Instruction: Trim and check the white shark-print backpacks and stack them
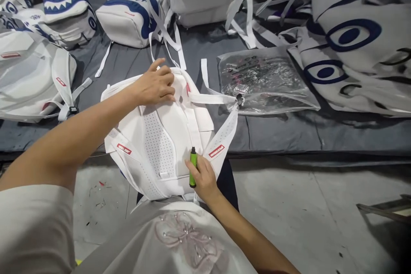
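A white backpack (183,130) with red labels leans against the table edge in front of me, its back panel and perforated shoulder straps facing up. My left hand (158,83) lies across its upper part, fingers bent and gripping the fabric near the top edge; the fingertips are partly hidden. Low on the bag's right side, my right hand (205,177) is closed around a small green tube with black ends (193,167), its narrow tip pointing up. One shoulder strap (221,145) stretches out to the right of the bag.
Behind, a dark cloth-covered table (263,137) holds a black item in a clear plastic bag (266,77). Stacked white backpacks with blue eyes (349,51) stand right; a blue-patterned backpack (128,13) and another white backpack (28,77) lie left. Bits of debris dot the floor.
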Available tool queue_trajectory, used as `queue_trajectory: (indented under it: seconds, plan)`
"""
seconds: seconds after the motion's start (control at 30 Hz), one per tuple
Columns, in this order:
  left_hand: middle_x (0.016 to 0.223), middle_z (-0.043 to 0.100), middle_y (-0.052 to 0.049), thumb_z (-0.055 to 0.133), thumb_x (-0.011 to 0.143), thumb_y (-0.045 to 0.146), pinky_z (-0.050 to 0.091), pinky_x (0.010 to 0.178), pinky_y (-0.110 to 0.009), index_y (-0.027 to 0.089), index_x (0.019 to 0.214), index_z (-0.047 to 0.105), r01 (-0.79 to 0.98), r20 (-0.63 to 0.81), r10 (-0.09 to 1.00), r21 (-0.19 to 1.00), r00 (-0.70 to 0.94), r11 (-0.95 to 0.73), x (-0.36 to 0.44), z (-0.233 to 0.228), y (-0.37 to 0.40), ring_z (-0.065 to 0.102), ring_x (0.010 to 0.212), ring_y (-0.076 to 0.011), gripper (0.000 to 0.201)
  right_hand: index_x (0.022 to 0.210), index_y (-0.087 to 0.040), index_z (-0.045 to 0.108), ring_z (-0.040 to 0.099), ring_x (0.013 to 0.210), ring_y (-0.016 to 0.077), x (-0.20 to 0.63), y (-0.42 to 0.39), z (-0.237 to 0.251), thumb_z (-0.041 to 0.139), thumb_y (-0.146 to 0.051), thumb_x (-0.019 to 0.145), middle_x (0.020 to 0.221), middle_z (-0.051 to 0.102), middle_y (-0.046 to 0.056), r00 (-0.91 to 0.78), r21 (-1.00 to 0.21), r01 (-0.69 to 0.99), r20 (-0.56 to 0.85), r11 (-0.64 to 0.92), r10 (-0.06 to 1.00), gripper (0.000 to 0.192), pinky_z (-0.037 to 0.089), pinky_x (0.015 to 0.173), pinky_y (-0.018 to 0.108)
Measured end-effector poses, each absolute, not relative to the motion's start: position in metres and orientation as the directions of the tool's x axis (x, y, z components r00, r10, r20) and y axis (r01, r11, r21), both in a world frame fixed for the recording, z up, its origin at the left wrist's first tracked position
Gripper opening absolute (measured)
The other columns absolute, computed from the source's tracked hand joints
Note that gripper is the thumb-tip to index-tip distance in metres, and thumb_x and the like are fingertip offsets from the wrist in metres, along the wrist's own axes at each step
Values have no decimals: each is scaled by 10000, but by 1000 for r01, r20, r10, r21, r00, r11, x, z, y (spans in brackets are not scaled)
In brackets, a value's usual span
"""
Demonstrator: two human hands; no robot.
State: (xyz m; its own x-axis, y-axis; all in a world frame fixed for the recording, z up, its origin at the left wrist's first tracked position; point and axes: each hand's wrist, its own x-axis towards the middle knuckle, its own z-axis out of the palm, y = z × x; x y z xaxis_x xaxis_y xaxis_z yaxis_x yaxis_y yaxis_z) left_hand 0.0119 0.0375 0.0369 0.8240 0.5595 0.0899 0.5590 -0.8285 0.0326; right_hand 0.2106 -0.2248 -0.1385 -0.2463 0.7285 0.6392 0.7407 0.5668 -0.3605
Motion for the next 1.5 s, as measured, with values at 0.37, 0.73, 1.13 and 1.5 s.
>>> queue_trajectory:
  seconds: [0.37, 0.73, 1.13, 1.5]
  plan:
    - [1184, 642, -62, 406, 984, 545, 89, 1187, -674, 104, 922, 717, 637, 156, 618, -147, 770, -757, 8, 60, 48, 375, 1435, -294, 543, 1372, -242, 532, 613, 1221, 268, 215, -228, -131, 526, -20, 902, 1336, 619, 175, -208, -513, 626, 616, 587, 760, 520, 572, 935, 457]
    - [1079, 650, -64, 611, 863, 662, 175, 1249, -594, 197, 972, 643, 602, 192, 595, 25, 780, -798, 30, -9, -43, 483, 1225, -255, 478, 1066, -217, 623, 703, 656, 155, 217, -143, -64, 635, -426, 936, 802, 710, 5, 262, -939, 271, 284, 212, 922, 246, 552, 567, 268]
    - [1045, 663, -12, 483, 989, 472, 208, 1270, -542, 268, 893, 608, 582, 333, 591, 139, 734, -801, 19, -37, -55, 518, 1280, -230, 258, 878, -182, 622, 584, 525, 128, 199, -129, -62, 666, -448, 881, 658, 627, -13, 361, -948, 290, 235, 131, 903, 270, 454, 495, 268]
    - [1046, 660, -4, 488, 990, 436, 226, 1265, -559, 271, 900, 610, 577, 337, 609, 202, 718, -792, 18, -46, -53, 532, 1282, -218, 225, 809, -193, 582, 538, 437, 122, 199, -125, -54, 636, -457, 889, 542, 584, -36, 408, -936, 343, 230, 86, 884, 281, 435, 437, 257]
